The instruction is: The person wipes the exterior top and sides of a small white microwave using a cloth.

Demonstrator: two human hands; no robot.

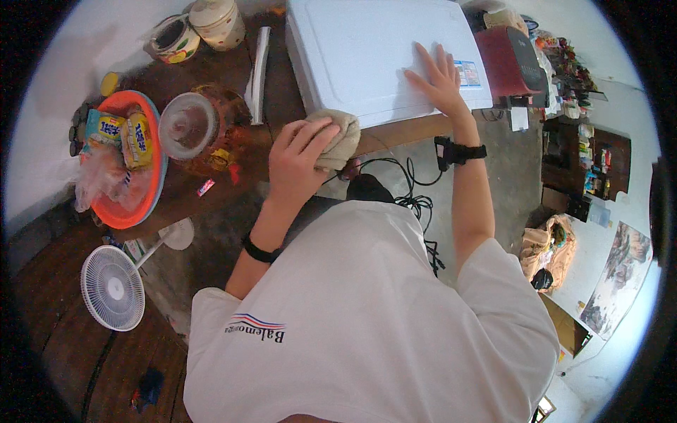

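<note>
My left hand [300, 154] grips a folded beige cloth [346, 138] at the near left corner of a large white appliance [365, 58]. The cloth touches that corner. My right hand [441, 84] rests palm down on the appliance's top with its fingers spread, holding nothing. Just beside those fingers, a blue-and-white printed label [467, 73] is stuck to the surface. Black straps circle both of my wrists, and the right one carries a small black device [443, 153].
Left, a brown wooden table [232, 69] holds an orange basin [129, 214] of packaged snacks, a lidded jar [188, 127], ceramic pots [217, 24] and a long narrow roll [259, 74]. A red appliance [502, 61] stands right. Black cables [415, 198] tangle below; a white fan [113, 288] stands lower left.
</note>
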